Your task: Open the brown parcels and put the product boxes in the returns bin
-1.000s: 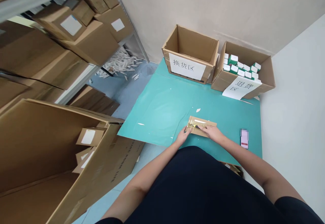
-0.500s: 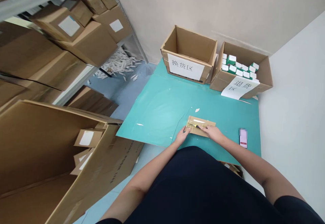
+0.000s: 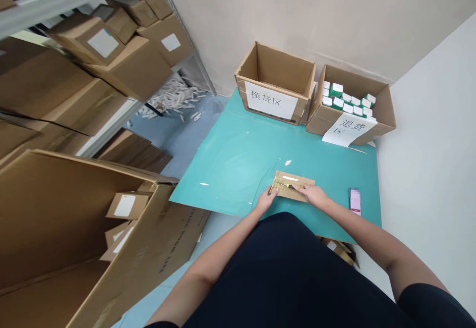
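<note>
A small flat cardboard box (image 3: 290, 194) with shiny tape across its left end lies on the green tabletop in front of me. My left hand (image 3: 267, 199) grips its near left corner, fingers closed around the edge. In my right hand (image 3: 309, 192) is a utility knife (image 3: 287, 185) with black and yellow on its handle, held low over the box top and pointing left toward the tape. Whether the blade touches the tape, I cannot tell. A pale strip (image 3: 290, 178) shows along the far part of the box top.
An open carton with a white sign (image 3: 270, 101) stands at the table's back. Beside it, another carton (image 3: 385, 105) holds several white-and-green boxes. A phone (image 3: 355, 201) lies on the right. A large open carton (image 3: 178, 241) and loaded shelves (image 3: 111, 125) stand left.
The knife blade reaches slightly farther left over the taped end of the box. Both hands otherwise keep nearly the same place, and the camera view has shifted a little.
</note>
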`<state>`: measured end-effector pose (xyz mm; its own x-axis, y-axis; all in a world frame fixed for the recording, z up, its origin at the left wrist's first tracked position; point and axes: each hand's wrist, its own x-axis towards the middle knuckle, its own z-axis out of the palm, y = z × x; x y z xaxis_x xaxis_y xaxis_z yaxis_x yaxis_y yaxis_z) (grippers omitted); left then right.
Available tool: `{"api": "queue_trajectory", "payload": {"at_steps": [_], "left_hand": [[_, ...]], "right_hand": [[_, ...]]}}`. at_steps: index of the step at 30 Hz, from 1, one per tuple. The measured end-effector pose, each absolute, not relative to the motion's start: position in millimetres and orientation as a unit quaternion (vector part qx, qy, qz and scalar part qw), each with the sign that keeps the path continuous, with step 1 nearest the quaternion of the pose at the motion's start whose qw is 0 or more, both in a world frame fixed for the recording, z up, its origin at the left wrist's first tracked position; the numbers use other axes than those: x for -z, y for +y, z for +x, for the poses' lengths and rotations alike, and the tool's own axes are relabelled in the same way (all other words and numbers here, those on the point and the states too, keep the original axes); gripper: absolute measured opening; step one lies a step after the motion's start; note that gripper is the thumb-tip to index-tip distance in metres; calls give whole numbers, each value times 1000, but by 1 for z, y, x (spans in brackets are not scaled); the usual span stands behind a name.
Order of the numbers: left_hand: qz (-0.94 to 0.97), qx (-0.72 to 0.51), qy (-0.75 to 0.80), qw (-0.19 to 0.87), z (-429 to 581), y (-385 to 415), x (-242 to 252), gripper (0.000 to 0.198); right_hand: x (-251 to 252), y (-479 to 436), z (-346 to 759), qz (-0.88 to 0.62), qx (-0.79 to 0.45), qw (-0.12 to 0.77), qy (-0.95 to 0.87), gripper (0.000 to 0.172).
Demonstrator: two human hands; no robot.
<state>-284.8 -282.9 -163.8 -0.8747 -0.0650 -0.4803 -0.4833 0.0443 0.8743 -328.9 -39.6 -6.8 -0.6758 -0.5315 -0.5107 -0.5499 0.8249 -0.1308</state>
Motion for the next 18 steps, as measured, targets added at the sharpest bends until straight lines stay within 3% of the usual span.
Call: {"api": "queue_trajectory", "payload": {"at_steps": [18], "left_hand": [[-182,-655,714,167,-285,-285,153,64]], "right_hand": [[-3,-16,-317,-284,-52,266,920,68]]}}
